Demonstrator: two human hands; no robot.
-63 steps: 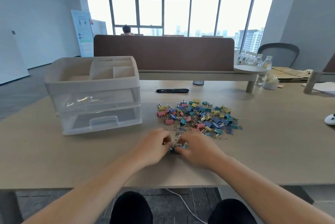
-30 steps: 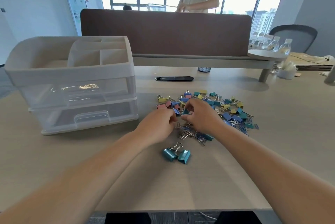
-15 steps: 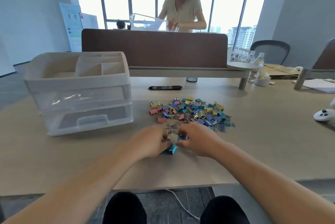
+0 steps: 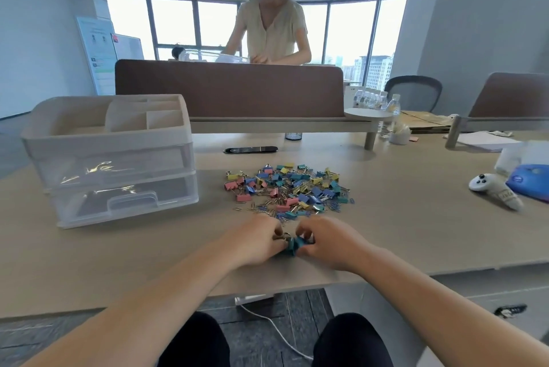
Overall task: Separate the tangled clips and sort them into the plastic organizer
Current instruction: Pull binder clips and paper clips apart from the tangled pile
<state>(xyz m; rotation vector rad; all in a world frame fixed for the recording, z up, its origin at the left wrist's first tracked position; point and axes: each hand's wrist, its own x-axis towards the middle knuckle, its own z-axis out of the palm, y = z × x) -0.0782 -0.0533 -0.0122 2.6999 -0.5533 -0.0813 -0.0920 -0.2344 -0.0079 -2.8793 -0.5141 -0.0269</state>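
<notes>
The left hand and the right hand met low over the table near its front edge. Their fingers curled in from nine and three o'clock to pinch one small knot of teal clips between them, a two-sided hold suited to pulling linked clips apart, each hand probably taking one. Which fingers gripped which clip could not be told. The knot sat apart from the main pile of clips at twelve o'clock from the hands, likely so that loose handles would not snag on neighbours. The plastic organizer stood at ten o'clock, drawers closed and top compartments facing up within the left hand's reach — no clips showing in them
</notes>
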